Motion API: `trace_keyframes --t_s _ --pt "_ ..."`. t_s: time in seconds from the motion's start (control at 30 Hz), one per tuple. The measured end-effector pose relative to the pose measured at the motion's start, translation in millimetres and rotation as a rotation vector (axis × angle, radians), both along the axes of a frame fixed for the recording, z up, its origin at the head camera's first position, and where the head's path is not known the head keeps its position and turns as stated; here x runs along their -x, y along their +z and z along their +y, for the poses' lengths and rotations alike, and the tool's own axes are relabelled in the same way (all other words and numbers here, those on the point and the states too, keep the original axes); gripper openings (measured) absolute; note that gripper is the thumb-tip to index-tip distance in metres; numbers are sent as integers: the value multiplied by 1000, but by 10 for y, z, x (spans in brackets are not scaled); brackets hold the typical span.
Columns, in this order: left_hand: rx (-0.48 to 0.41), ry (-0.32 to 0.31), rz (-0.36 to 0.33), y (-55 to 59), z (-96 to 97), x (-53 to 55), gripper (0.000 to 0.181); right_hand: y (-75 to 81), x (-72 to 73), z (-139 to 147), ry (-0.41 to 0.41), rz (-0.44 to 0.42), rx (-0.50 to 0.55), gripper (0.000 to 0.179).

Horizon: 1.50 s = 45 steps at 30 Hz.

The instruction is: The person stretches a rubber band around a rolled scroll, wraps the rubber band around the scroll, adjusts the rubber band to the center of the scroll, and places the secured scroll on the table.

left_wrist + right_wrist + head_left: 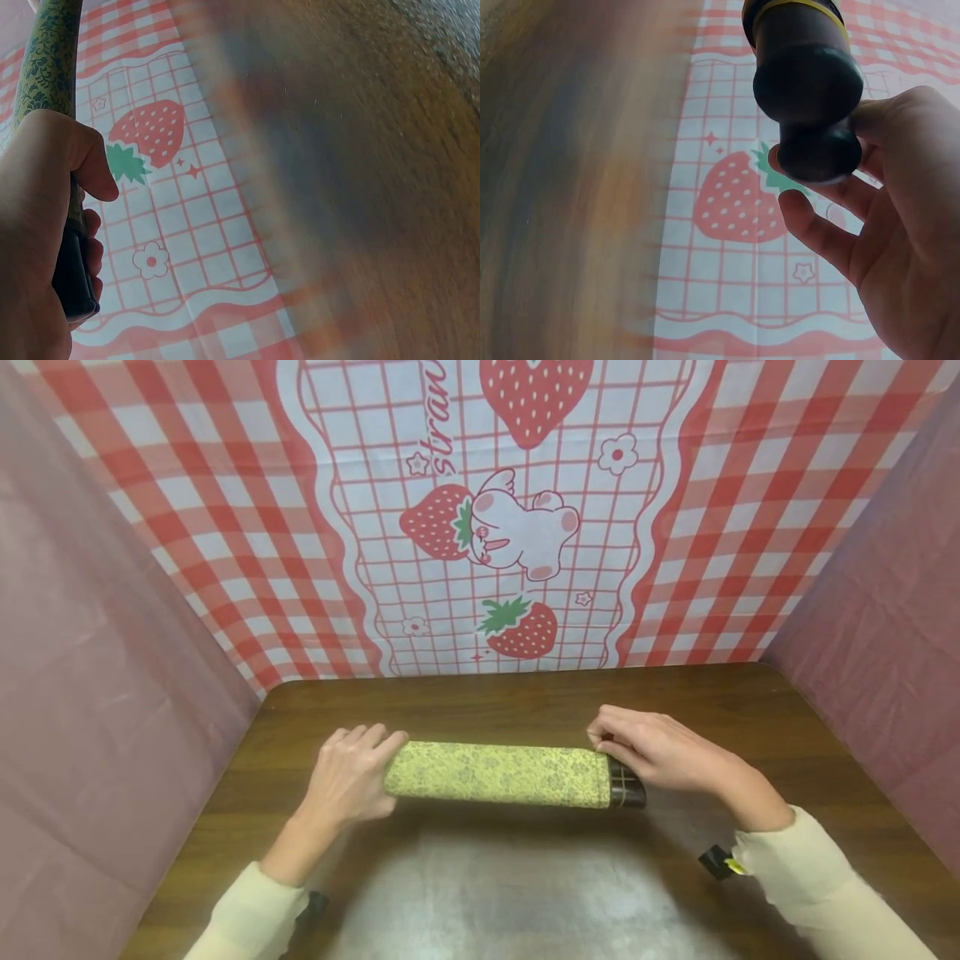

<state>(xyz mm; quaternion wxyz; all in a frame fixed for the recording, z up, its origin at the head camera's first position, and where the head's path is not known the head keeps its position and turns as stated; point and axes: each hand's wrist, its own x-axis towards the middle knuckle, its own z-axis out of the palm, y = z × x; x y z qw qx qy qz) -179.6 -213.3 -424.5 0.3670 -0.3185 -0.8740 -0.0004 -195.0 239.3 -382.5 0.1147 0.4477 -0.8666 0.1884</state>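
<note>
A long yellow-green patterned cover lies crosswise between the two hands, held above the brown wood-grained surface; the left hand is clamped round its left end, thumb on one side and fingers curled on the other, and in the left wrist view a black end piece shows below that grip; the right hand has thumb and bent fingers pinched at the upper edge of the other end, where a dark end with pale lines sticks out of the cover; seen from the right wrist, that end has two rounded black lobes, the smaller just in front of the fingers; behind the surface hangs a red-and-white checked cloth with strawberries, flanked by pink drapes.
</note>
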Motion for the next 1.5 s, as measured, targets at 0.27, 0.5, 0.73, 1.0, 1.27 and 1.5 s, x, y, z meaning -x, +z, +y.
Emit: trace_keyframes --t_s 0.27,0.5,0.73,1.0,1.27,1.5 --pt "3 19 -29 13 15 -5 64 -40 -14 38 -11 -8 18 29" --pt "12 56 -32 -4 2 -22 61 -53 -21 78 -49 72 100 32" --pt "25 120 -56 1 -3 -45 61 -131 -66 96 -168 108 129 28" --pt "-16 180 -128 20 -15 -44 65 -245 -107 82 -329 160 178 24" --pt "-21 189 -155 7 14 -47 66 -298 -150 37 -442 109 229 9" --pt "-34 187 -122 -21 22 -42 64 -310 -179 -21 -487 76 235 5"
